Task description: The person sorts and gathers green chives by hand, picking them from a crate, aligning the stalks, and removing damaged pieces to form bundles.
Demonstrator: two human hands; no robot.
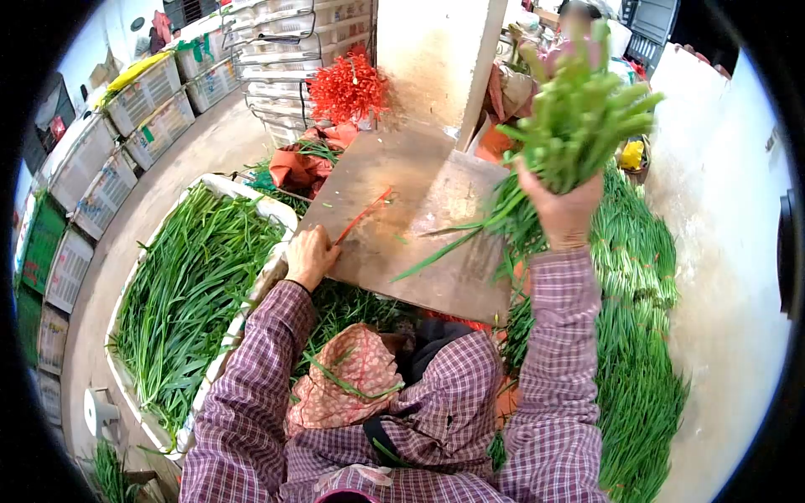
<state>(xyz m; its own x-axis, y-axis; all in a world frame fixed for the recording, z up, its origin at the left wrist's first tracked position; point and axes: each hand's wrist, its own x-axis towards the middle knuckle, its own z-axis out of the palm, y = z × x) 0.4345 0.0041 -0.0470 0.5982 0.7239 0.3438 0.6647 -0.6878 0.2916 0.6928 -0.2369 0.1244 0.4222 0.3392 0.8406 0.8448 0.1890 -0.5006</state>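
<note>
My right hand [563, 205] is raised over the right side of the wooden board [377, 260], closed around a bunch of long-leaved greens [579, 117]. Its thick cut stems point up, slightly blurred, and the leaves hang below toward the board. At the board's left edge my left hand [310, 258] is closed with the fingertips at one end of a thin red tie strip [366, 215]. The strip lies slantwise across the board. Small green scraps are scattered near it.
On the left stands a white crate [281, 214] full of loose greens. Tied green bunches [637, 335] are stacked along the right wall. A bundle of red ties [348, 86] sits behind the board by stacked white crates [285, 38]. A person [579, 25] is at the back.
</note>
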